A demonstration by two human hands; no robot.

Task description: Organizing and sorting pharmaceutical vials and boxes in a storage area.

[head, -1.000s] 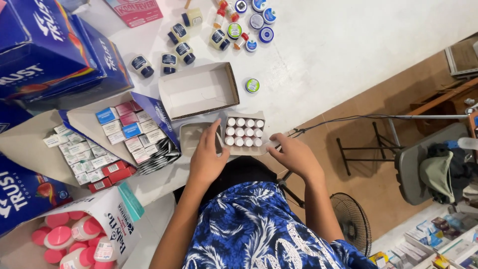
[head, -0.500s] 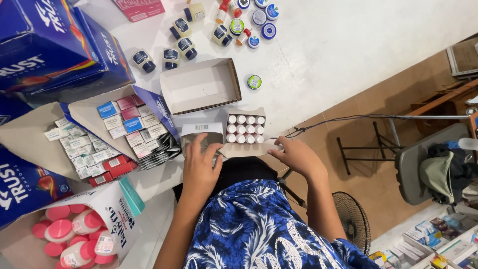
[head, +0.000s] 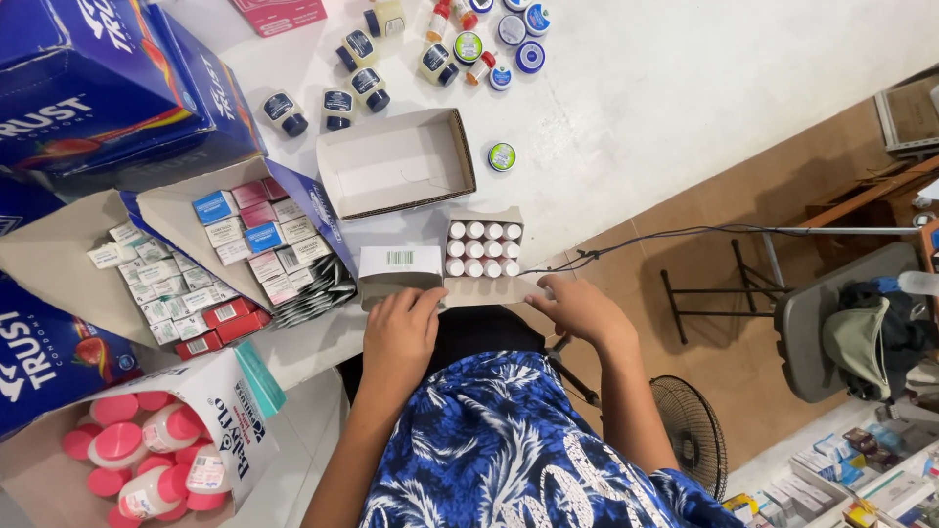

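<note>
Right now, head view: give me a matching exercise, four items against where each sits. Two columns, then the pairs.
Items:
1. small box of white-capped vials
2. empty open carton
3. pink-capped bottles
4. floor fan

Places:
A. bottom left, in an open box
B. table edge, between left hand and right hand
C. on the floor, lower right
D. mid-table, just beyond the vials

Pairs: 1-B, 2-D, 3-A, 4-C

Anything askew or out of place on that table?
Mildly. One green-lidded tin sits alone beside the empty open carton, apart from the cluster of tins and bottles at the top edge. The big box of pink-capped bottles lies tipped on its side. The tray of white-capped vials looks neat; no spills visible.
</note>
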